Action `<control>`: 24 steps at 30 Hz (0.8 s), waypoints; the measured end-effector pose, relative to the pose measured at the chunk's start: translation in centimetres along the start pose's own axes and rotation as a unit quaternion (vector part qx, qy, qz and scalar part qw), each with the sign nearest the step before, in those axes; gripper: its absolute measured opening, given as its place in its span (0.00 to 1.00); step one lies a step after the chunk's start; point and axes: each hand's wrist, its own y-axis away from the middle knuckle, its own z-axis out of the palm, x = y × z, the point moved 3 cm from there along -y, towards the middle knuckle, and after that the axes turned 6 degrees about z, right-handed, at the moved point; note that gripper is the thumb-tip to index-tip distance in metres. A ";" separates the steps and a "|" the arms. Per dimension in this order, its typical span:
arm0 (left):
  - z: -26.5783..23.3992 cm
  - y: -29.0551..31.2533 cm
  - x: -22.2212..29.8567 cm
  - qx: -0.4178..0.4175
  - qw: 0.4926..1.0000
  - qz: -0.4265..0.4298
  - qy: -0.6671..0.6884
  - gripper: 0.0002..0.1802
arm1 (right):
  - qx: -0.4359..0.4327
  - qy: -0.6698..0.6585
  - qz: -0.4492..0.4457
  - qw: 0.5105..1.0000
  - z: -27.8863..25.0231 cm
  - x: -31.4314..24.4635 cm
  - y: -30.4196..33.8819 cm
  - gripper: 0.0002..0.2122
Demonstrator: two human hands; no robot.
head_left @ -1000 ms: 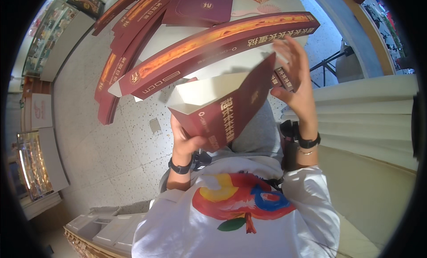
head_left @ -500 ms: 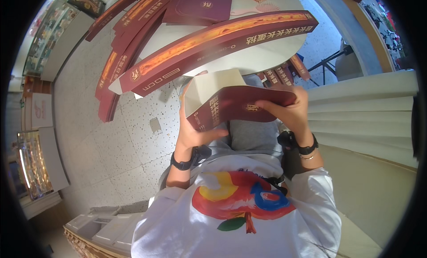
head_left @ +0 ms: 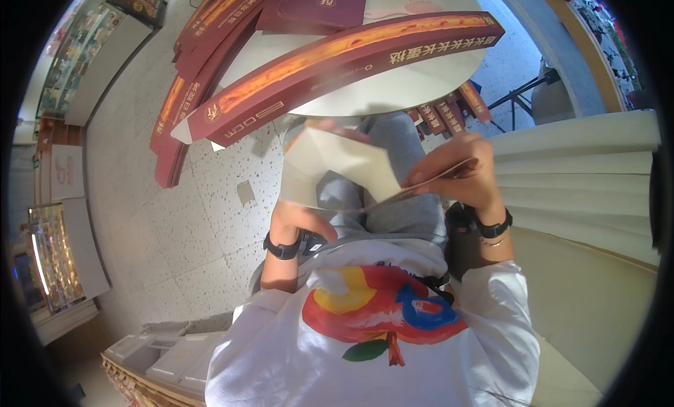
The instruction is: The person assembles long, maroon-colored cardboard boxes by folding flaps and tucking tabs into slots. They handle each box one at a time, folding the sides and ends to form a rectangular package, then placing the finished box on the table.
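Observation:
Over my lap, both hands hold a cardboard carton (head_left: 302,174), its white inside showing and my grey trousers visible through its open middle. My left hand (head_left: 303,219) is wrapped round the left side, thumb at the near edge and fingertips partly seen at the far edge. On the other side, my right hand (head_left: 460,170) pinches a flap, seen nearly edge-on with a little maroon showing. Just beyond the carton, a long maroon box (head_left: 337,69) with a pastry picture lies across the table, its near-left end sticking out past the edge.
The round white table (head_left: 393,91) also bears stacked flat maroon cartons (head_left: 214,45), purple sheets (head_left: 316,7) and a pink hairbrush (head_left: 414,9). More maroon boxes (head_left: 449,116) are low beyond my knees. A pale bench (head_left: 569,175) stands at my right, and white crates (head_left: 175,358) sit behind left.
The carton has turned in my hands, so its white inside shows where the maroon printed side was. My right hand has shifted slightly right and now pinches the flap edge-on.

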 end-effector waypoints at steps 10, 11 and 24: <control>3.3 -2.8 5.3 0.138 0.861 0.132 -0.471 0.42 | 0.131 0.145 -0.108 0.975 1.3 -2.2 0.2 0.09; 3.6 -2.8 5.1 0.158 0.865 0.121 -0.461 0.39 | 0.136 0.153 -0.109 0.973 1.8 -2.2 0.2 0.09; 5.1 -3.0 3.9 0.130 0.885 0.107 -0.435 0.44 | 0.160 0.191 -0.077 0.965 3.1 -2.0 0.7 0.10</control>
